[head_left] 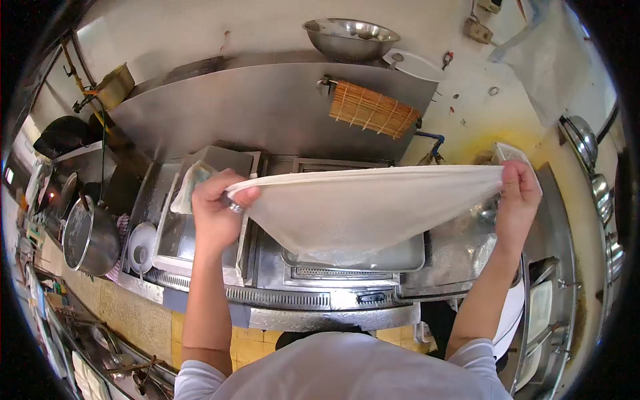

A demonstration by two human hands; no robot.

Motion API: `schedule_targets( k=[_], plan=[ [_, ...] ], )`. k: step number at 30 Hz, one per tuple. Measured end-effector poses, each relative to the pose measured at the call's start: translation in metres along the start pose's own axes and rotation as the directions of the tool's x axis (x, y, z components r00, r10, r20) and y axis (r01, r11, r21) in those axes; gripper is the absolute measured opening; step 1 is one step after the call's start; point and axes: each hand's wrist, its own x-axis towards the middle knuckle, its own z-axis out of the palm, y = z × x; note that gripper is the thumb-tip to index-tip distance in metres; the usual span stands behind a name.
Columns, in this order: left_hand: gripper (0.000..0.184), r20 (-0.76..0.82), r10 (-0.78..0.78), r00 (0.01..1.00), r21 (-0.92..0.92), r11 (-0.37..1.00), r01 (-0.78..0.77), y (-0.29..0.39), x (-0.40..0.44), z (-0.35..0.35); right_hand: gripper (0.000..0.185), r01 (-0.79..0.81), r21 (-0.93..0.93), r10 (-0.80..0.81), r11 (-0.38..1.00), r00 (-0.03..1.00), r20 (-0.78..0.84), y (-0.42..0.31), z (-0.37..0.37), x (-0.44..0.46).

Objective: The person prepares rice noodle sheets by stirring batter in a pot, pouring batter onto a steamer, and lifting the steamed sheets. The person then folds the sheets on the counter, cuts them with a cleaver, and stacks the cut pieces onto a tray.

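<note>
A white cloth [360,207] is stretched between my two hands, its top edge pulled nearly straight and its lower part sagging. My left hand [220,203], with a ring on a finger, is closed on the cloth's left corner. At the opposite corner, my right hand [519,193] pinches the fabric. Below the cloth lies a shallow metal tray [407,257] on the steel counter. The cloth hides most of the tray, and its lowest part hangs over or in it; I cannot tell whether they touch.
A steel pot [90,237] and a small white dish [141,247] stand at left. Another cloth [193,187] lies by a framed basin [177,240]. A bamboo mat [373,109] hangs on the back panel, below a steel bowl [351,40]. Ladles or bowls [601,200] hang at right.
</note>
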Motion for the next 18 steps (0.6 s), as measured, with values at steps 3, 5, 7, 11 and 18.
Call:
schedule_targets(
  k=[3,5,7,11,18],
  plan=[
    [0.021,-0.015,0.076,0.997,-0.114,0.990,-0.077,-0.003,-0.005,-0.001,0.015,-0.001,0.046,0.002,0.999,1.000,-0.008,-0.004,-0.015,-0.011],
    [0.020,-0.022,0.111,0.994,-0.091,0.989,-0.113,-0.013,-0.009,0.005,0.013,-0.017,-0.031,0.018,0.999,0.999,0.031,0.015,-0.020,-0.021],
    [0.020,0.057,-0.046,0.997,-0.026,0.999,0.048,-0.030,-0.013,0.011,0.013,-0.034,-0.147,0.048,0.989,0.994,0.094,0.041,-0.018,-0.030],
    [0.024,0.152,-0.306,0.940,0.104,0.951,0.293,-0.080,-0.015,0.044,0.014,-0.079,-0.363,0.160,0.928,0.967,0.199,0.107,-0.007,-0.041],
    [0.029,0.224,-0.684,0.695,-0.082,0.697,0.712,-0.180,0.024,0.135,0.031,-0.201,-0.598,0.382,0.776,0.904,0.191,0.207,0.069,-0.007]
  ],
)
